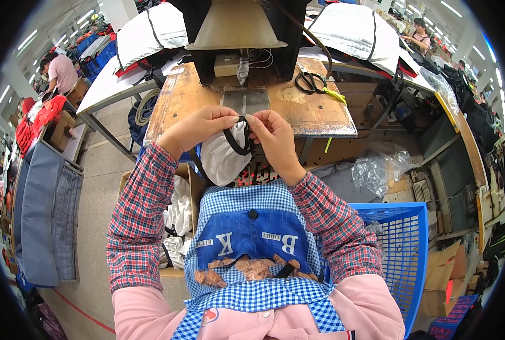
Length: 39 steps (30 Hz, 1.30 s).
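At the front edge of a worn wooden worktable (315, 110), my left hand (198, 127) and my right hand (275, 139) meet. Both pinch a black strip (236, 145) that edges a white cloth piece (219, 161). The cloth hangs down from my fingers over my lap. Just beyond my fingertips is the metal plate (245, 101) of a dark machine (286, 39), which has a cone-shaped beige cover. Black-handled scissors (308, 83) with a yellow-green part lie on the table to the right.
An open cardboard box (196, 190) with white cloth pieces (178, 212) stands at my left. A blue plastic basket (419, 255) is at my right. Clear plastic wrap (380, 170) lies beyond it. Large white bundles (354, 28) rest on side tables. Two people work farther off.
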Available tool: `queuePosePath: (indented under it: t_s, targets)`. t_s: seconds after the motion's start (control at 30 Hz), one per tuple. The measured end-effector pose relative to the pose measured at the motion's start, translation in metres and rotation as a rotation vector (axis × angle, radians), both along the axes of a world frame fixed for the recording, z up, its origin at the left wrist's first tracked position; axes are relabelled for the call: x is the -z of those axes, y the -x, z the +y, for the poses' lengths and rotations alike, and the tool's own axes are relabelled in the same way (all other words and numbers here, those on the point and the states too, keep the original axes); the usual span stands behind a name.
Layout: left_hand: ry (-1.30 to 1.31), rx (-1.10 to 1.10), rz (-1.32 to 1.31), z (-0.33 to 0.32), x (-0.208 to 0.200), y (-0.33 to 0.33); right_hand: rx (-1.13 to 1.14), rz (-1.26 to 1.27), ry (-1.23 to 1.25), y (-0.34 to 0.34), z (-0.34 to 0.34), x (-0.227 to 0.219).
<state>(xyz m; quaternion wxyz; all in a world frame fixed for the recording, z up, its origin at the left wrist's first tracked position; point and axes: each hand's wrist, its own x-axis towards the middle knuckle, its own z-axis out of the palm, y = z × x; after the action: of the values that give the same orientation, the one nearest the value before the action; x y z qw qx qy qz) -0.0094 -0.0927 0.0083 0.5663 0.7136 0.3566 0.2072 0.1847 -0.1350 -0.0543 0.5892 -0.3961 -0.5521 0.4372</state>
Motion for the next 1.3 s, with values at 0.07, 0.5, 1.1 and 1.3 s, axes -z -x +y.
queuePosePath:
  t_s: [0.07, 0.5, 1.1, 1.3]
  targets:
    - [-0.049, 0.026, 0.001, -0.001, 0.002, 0.0, -0.026, -0.008, -0.016, 0.0, -0.002, 0.004]
    - [-0.098, 0.012, 0.003, -0.026, 0.01, -0.004, -0.049, -0.058, 0.034, -0.005, -0.026, 0.003]
    - [-0.264, 0.034, 0.042, -0.029, 0.022, -0.005, -0.109, 0.045, 0.147, -0.016, -0.03, 0.0]
    - [-0.412, -0.026, 0.208, -0.028, 0.007, -0.013, -0.059, 0.007, 0.084, -0.011, -0.014, 0.001]
